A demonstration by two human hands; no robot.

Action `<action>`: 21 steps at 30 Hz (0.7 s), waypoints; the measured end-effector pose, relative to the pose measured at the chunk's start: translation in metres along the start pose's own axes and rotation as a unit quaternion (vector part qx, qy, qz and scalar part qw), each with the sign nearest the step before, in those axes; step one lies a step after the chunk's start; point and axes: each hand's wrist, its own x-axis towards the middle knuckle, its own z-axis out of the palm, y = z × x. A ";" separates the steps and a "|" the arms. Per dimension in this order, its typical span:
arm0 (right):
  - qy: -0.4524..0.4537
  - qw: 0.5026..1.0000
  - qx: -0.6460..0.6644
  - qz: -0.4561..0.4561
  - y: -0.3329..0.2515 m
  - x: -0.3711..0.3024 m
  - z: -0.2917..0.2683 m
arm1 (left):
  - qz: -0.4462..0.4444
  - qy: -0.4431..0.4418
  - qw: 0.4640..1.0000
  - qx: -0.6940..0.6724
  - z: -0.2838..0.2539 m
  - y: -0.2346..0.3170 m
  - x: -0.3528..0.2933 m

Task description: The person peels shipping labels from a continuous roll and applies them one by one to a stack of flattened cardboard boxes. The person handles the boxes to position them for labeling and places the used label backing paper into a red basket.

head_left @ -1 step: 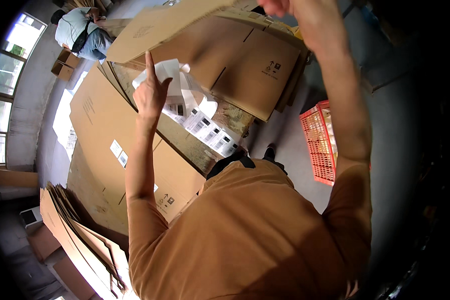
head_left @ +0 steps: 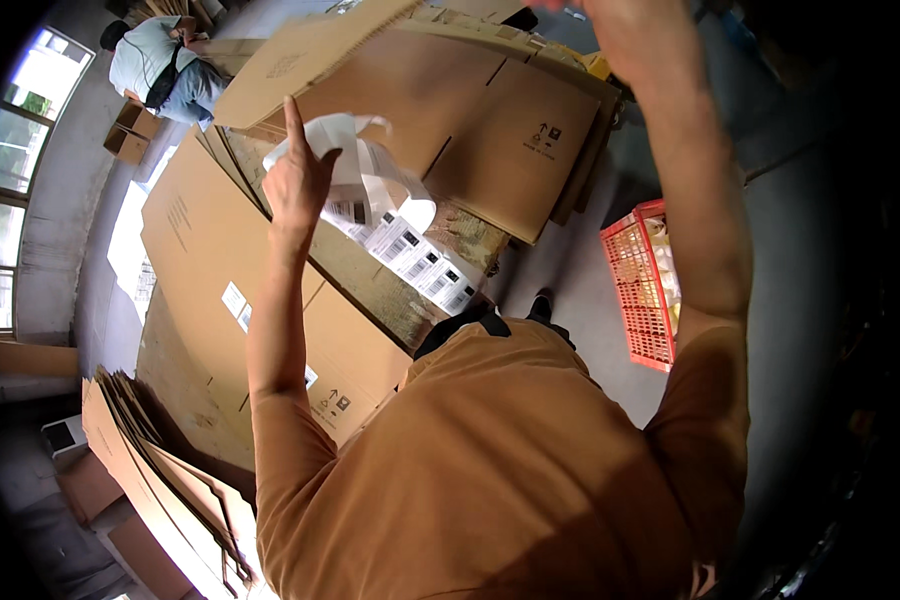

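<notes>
My left hand (head_left: 295, 190) is over the pile of cardboard, its index finger stretched out and its thumb apart. Its other fingers are curled at a looped white strip of labels (head_left: 410, 253), which hangs from beside the palm toward my waist. The index fingertip is near the edge of a tilted cardboard sheet (head_left: 315, 55). My right hand (head_left: 625, 35) reaches to the far edge of the view, where most of its fingers are cut off. Below and left of it lies a flattened carton (head_left: 520, 140) with printed symbols.
Another flat carton (head_left: 210, 240) with white stickers lies at my left. Folded cardboard sheets (head_left: 160, 470) stand at the lower left. A red plastic crate (head_left: 635, 290) with pale contents is on the floor at right. Far left, a person (head_left: 160, 65) bends beside an open box (head_left: 130, 132).
My right hand has moved slightly farther out of view at the top. The tilted cardboard sheet's far end has shifted left. My left hand has moved slightly up and left.
</notes>
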 end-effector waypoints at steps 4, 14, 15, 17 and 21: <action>0.043 0.998 -0.047 -0.023 -0.070 0.015 0.016 | 0.040 0.095 0.994 -0.027 -0.025 0.015 0.055; -0.047 0.979 0.055 -0.189 -0.071 0.048 0.023 | 0.001 0.123 0.986 -0.116 -0.119 -0.035 0.140; -0.035 0.981 0.039 -0.185 -0.053 0.054 0.015 | -0.051 0.084 0.991 -0.090 -0.140 -0.034 0.152; -0.015 0.989 0.033 -0.144 0.002 0.079 -0.002 | 0.004 0.160 0.982 -0.099 -0.199 -0.046 0.154; -0.009 1.000 -0.002 -0.008 0.129 0.068 -0.031 | 0.020 0.178 0.980 -0.090 -0.262 -0.062 0.152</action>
